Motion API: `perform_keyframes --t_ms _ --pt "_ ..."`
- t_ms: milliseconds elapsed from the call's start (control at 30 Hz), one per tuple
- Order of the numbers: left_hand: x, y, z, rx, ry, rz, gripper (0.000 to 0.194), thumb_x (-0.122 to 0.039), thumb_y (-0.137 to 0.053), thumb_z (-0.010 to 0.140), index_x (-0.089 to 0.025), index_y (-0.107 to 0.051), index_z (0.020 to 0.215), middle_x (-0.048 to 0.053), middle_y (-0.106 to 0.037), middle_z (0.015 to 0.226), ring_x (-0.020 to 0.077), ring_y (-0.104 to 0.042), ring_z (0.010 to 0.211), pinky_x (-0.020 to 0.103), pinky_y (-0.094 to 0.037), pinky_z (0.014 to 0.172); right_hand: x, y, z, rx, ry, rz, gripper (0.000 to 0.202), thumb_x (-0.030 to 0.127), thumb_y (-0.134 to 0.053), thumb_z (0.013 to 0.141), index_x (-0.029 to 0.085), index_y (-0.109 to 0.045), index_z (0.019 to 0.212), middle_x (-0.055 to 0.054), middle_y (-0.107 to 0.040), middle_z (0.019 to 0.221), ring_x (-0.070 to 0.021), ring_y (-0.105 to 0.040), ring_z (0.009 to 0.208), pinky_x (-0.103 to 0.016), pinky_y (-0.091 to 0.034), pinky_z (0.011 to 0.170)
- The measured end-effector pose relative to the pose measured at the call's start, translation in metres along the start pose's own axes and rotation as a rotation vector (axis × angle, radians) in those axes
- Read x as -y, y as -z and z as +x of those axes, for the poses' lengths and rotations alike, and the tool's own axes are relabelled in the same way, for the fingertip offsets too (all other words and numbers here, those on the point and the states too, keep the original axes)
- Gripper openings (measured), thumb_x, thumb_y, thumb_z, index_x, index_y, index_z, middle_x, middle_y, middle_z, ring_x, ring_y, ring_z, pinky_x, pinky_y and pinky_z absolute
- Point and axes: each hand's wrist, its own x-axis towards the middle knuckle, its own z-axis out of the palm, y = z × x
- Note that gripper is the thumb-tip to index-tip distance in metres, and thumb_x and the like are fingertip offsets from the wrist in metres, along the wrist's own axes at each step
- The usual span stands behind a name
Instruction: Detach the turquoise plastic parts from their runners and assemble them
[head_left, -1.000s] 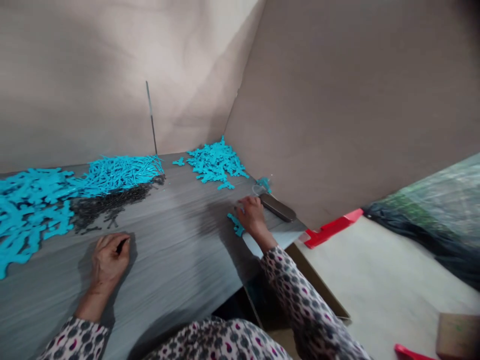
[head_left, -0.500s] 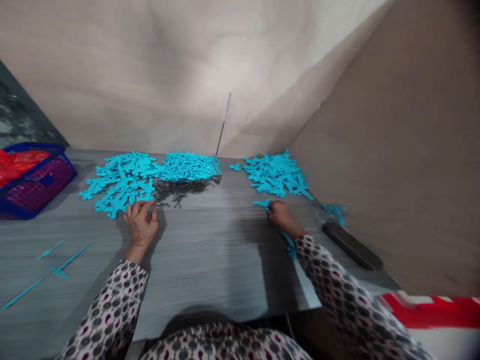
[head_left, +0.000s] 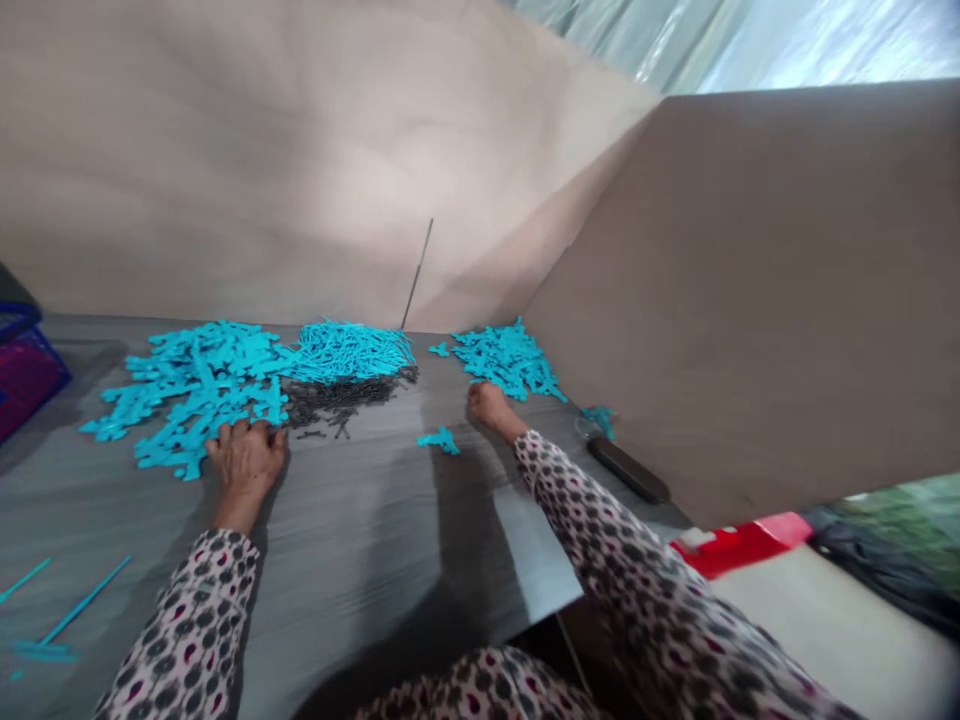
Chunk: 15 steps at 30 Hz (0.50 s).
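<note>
Seemingly picking, I curl my left hand (head_left: 246,462) at the left blue pile (head_left: 210,365) and right hand (head_left: 491,406) by the right blue pile (head_left: 504,355), cannot tell if either grasps anything, and probably need a pinch next.

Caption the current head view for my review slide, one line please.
Left hand at the left turquoise pile's near edge, right hand by the right turquoise pile, dark pieces between them.
</note>
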Motion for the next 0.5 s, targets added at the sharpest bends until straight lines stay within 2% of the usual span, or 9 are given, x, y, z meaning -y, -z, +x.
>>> perform_keyframes --t_ms 100,167,233,333,400,500 --pt "-0.004 -0.004 -0.005 -0.040 -0.015 -0.024 0.032 -0.034 -0.046 0.087 -0.015 -0.071 0.087 0.018 -0.064 0.100 0.0367 -0.048 0.104 0.046 -0.036 0.080 -0.023 0.004 0.027 -0.048 -0.065 -0.024 0.052 0.008 -0.052 0.081 0.011 -0.054 0.132 -0.018 -0.055 0.132 -0.0264 -0.053 0.118 -0.028 -0.043 0.092" --pt "-0.006 -0.006 -0.007 -0.059 -0.036 -0.043 0.030 -0.031 -0.045 0.087 -0.016 -0.070 0.084 0.017 -0.064 0.102 0.0361 -0.048 0.105 0.047 -0.036 0.080 -0.029 0.000 0.034 -0.043 -0.085 -0.035 0.052 0.009 -0.055 0.078 0.009 -0.055 0.131 -0.021 -0.056 0.128 -0.0299 -0.052 0.117 -0.033 -0.043 0.093" --pt "-0.007 -0.007 -0.008 -0.093 -0.049 -0.074 0.029 -0.031 -0.045 0.087 -0.015 -0.070 0.088 0.017 -0.063 0.108 0.0352 -0.048 0.107 0.047 -0.036 0.083 -0.027 -0.009 0.033 -0.043 -0.077 -0.043 0.043 0.009 -0.055 0.079 0.007 -0.061 0.122 -0.023 -0.056 0.123 -0.0323 -0.051 0.116 -0.036 -0.042 0.093" --pt "-0.009 -0.007 -0.007 -0.112 -0.061 -0.121 0.034 -0.028 -0.044 0.088 -0.014 -0.064 0.111 0.017 -0.060 0.123 0.0332 -0.049 0.111 0.046 -0.036 0.085 -0.015 -0.024 0.017 -0.069 -0.008 -0.038 0.035 0.004 -0.050 0.080 0.007 -0.064 0.112 -0.022 -0.056 0.121 -0.0308 -0.050 0.116 -0.036 -0.039 0.096" --pt "-0.011 -0.005 -0.005 -0.072 -0.056 -0.117 0.039 -0.026 -0.042 0.089 -0.013 -0.058 0.122 0.017 -0.060 0.124 0.0332 -0.050 0.110 0.045 -0.036 0.084 -0.005 -0.033 -0.003 -0.083 0.044 -0.017 0.034 0.002 -0.046 0.081 0.009 -0.065 0.109 -0.020 -0.059 0.116 -0.0277 -0.052 0.111 -0.034 -0.039 0.095" --pt "-0.012 -0.004 -0.005 -0.007 -0.032 -0.056 0.037 -0.025 -0.041 0.089 -0.013 -0.059 0.119 0.018 -0.062 0.115 0.0348 -0.050 0.107 0.045 -0.036 0.081 0.007 -0.043 -0.035 -0.105 0.113 0.032 0.032 0.005 -0.044 0.085 0.013 -0.065 0.108 -0.018 -0.061 0.112 -0.0250 -0.055 0.103 -0.032 -0.042 0.091"
